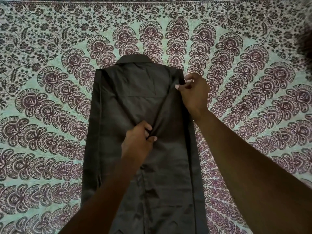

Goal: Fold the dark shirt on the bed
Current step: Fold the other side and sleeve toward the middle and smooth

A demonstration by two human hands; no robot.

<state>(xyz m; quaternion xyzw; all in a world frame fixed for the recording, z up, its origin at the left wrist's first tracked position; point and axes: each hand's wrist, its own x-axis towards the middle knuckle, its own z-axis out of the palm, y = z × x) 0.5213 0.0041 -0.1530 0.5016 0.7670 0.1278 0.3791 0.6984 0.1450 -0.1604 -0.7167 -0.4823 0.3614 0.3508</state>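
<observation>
Surface: The bed [263,78] is fully covered by a printed sheet [50,73], pale green with dark purple paisley shapes arranged in curved rows, like a fan opening around the middle. The cloth lies flat and quite smooth.
Far edge: At the top of the view the paisley rows give place to a band of small dark flowers and leaves [70,26]. Beyond it a narrow border stripe [152,1] runs across the whole width.
Room: Nothing of the room shows besides the bed, and the light is dim and soft. In the upper right corner there is a dark blurred shape [304,39]; I cannot tell what it is.
Dark shirt: The dark shirt [116,119] lies in the middle of the sheet, lengthwise away from the person, with the collar [133,59] at the far end. Its left side is folded inward along a straight edge, so the shirt makes a long narrow strip. The near end goes out of the view at the bottom.
Left hand: The left hand [137,138] is over the middle of the shirt and pinches a bunch of fabric between the thumb and the curled fingers.
Right hand: The right hand [194,94] is at the right edge near the shoulder and pinches the fabric there between thumb and fingers.
Fold line: A tight raised crease [163,108] runs diagonally from one hand to the other.
</observation>
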